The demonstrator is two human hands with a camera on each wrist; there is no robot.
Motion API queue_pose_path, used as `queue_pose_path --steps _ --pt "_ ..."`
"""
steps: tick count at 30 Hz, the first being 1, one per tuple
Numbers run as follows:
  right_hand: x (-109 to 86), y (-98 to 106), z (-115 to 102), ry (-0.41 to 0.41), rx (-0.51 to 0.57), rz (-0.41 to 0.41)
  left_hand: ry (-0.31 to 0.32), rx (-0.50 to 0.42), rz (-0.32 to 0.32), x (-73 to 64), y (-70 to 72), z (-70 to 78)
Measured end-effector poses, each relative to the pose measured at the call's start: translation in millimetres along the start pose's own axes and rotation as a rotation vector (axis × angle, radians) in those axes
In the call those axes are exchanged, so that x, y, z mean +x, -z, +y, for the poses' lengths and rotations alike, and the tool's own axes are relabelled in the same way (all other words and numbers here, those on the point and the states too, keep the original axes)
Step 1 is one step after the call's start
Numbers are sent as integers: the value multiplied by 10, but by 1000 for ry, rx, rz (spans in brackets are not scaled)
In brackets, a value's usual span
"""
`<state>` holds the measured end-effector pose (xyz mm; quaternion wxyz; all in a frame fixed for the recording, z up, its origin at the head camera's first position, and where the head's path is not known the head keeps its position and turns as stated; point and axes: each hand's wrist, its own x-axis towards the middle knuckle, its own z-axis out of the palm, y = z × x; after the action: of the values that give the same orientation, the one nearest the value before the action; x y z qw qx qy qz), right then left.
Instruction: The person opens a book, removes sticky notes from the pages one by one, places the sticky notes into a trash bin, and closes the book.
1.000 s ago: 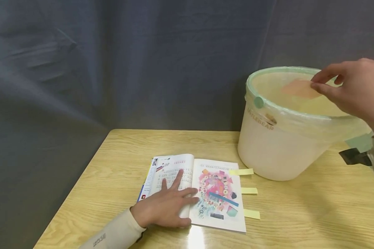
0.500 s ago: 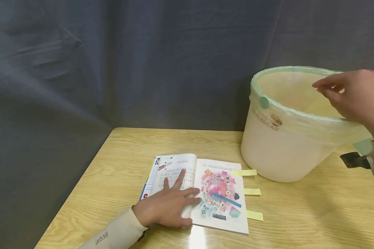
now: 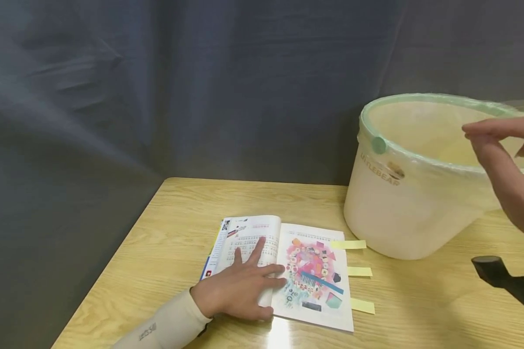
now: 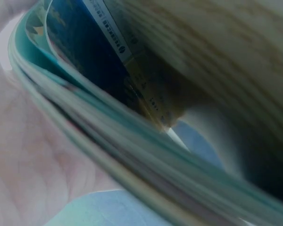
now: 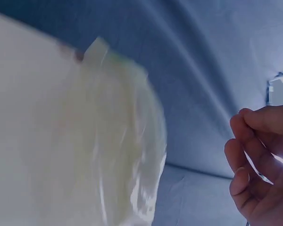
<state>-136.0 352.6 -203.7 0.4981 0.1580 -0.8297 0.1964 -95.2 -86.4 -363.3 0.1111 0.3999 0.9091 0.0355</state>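
An open book [image 3: 316,310] lies on the table, its right page printed with a colourful picture. My left hand [image 3: 244,288] rests on it with fingers spread, mostly over the left page. The left wrist view looks close along the book's page edges [image 4: 108,141]. At the right, a white bin [image 3: 401,218] with a green rim is lined with a translucent bag [image 5: 141,188]. Beside and over its right side is my right hand [image 3: 513,184], holding nothing. In the right wrist view its thumb and index fingertips come together and the other fingers [image 5: 238,183] curl loosely.
Three yellow paper tabs stick out from the book's right edge, the middle tab [image 3: 360,271] among them. A dark grey curtain [image 3: 262,87] hangs behind and left of the wooden table [image 3: 192,198].
The pinkish-orange slip pinched by my right hand has dropped into the bin. That hand has moved right and lower. My left hand stays on the book while the view shifts slightly.
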Motion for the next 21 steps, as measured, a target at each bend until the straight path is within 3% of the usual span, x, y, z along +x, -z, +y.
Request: queue_pose_path --steps 3,4,8,11,14,21 --pt "-211 10 -183 19 46 -9 2 4 -2 -21 -7 15" --pt "-275 22 -342 20 63 -31 3 8 -2 -28 -9 18" --pt "-461 -43 -812 87 227 -27 4 14 4 -36 -5 18" --pt "-523 -110 -1035 114 339 -12 4 8 8 -29 7 20" --pt "-544 -155 -1092 102 370 -1 3 10 7 -23 14 29" --pt "-602 -235 -965 43 247 -81 11 2 -12 -45 -4 31"
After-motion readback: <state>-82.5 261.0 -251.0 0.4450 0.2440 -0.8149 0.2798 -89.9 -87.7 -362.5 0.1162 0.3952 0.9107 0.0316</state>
